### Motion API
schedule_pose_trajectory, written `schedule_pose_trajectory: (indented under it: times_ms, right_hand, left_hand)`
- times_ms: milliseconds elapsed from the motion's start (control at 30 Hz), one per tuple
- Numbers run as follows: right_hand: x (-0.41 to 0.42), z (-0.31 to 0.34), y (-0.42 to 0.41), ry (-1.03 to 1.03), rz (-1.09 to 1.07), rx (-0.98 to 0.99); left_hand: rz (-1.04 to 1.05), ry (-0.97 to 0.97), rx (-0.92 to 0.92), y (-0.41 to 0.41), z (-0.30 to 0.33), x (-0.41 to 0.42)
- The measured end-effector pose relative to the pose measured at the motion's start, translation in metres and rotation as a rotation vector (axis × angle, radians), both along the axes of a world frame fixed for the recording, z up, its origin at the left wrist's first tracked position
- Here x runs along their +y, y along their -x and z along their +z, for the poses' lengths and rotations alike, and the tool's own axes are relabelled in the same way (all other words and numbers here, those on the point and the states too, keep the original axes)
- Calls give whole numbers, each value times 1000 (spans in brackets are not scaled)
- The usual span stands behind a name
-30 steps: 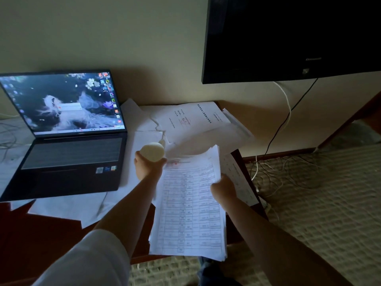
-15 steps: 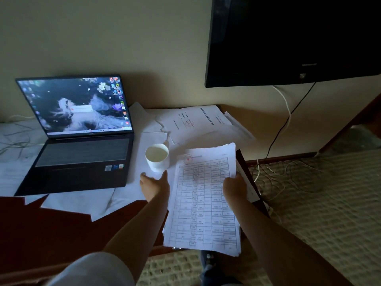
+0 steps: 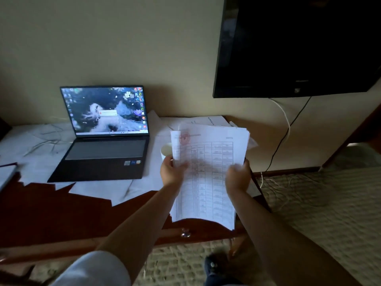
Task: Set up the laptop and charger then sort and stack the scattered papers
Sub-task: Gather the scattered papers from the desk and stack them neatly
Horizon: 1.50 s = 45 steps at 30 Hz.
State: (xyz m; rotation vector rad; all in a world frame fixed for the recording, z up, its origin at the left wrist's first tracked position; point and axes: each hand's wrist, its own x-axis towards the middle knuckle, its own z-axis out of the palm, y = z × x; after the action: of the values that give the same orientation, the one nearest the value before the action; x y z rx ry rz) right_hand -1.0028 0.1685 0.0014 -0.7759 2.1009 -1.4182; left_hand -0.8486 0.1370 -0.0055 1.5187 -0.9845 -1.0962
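A stack of printed table sheets (image 3: 208, 153) is lifted above the right end of the dark wooden desk (image 3: 51, 213). My left hand (image 3: 172, 172) grips its left edge and my right hand (image 3: 237, 176) grips its right edge. An open laptop (image 3: 107, 133) with a lit screen stands at the back left on loose white papers (image 3: 107, 190). More sheets (image 3: 206, 120) lie behind the stack near the wall. No charger is plainly visible.
A white cup (image 3: 166, 150) stands just left of the held stack, partly hidden by it. A black TV (image 3: 299, 44) hangs on the wall at upper right, with cables (image 3: 286, 129) dropping to the carpet. A drawer knob (image 3: 185, 233) shows on the desk front.
My left hand set the white cup down on the desk, then moved to the stack's left edge. Both hands now lift the sheets, which lay flatter before.
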Motion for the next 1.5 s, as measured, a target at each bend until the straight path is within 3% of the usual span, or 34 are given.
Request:
schedule_pose_trajectory:
  times_ms: [133,467,733,967,1100,1267,1500]
  right_hand:
    - [5,20,-11,99,43,61]
    - [16,27,-31,134,91,-14]
    - [15,26,-31,134,23,-74]
    - [25,0,-23,80,-12,-67]
    - [21,-15,-17,-12,129,-30]
    - [3,-22,10,-58,188,-30]
    - [-18,-30,56,-89,361,-78]
  left_hand:
    - [21,202,3,-8,23,12]
    - [66,204,68,-20,26,32]
    - [-22,148,126,-19,25,26]
    - [-99,-83,85,-15,6,34]
    - [-174,-178,-12,-11,3,29]
    - [-109,-103,-61,6,4,17]
    - [20,-93,16,60,-7,6]
